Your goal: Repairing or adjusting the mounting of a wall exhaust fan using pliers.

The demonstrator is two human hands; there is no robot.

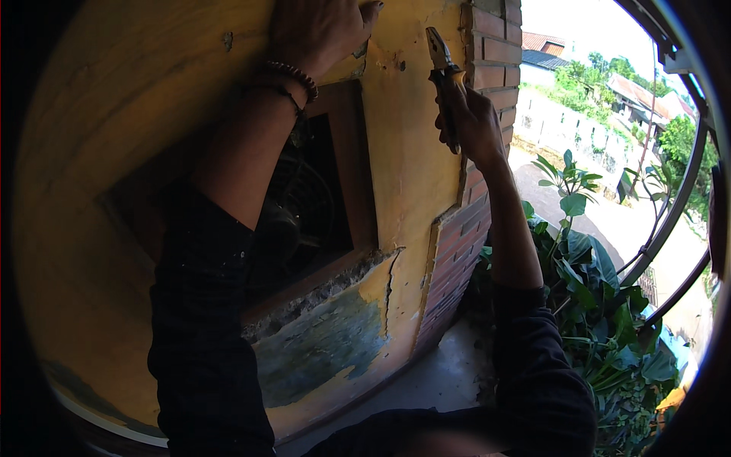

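My right hand (476,126) is closed around the handles of a pair of combination pliers (440,55). Their black and yellow grips run through the fist, and the metal jaws point up, beside the brick edging. At the top of the view my left hand (324,30) lies against the yellow wall (407,152), thumb stretched out to the side. Its other fingers are mostly cut off by the upper edge. A beaded bracelet (293,78) circles that wrist. Below the left hand, partly behind the forearm, a wooden-framed opening (364,183) holds a dark round fan-like grille (308,198).
Red brick cladding (461,251) covers the wall's right corner. Cracked plaster and a bare grey patch (327,343) lie under the opening. Leafy plants (586,282) grow at the right, near a curved metal bar (678,206). Beyond are a pale wall (567,122) and houses.
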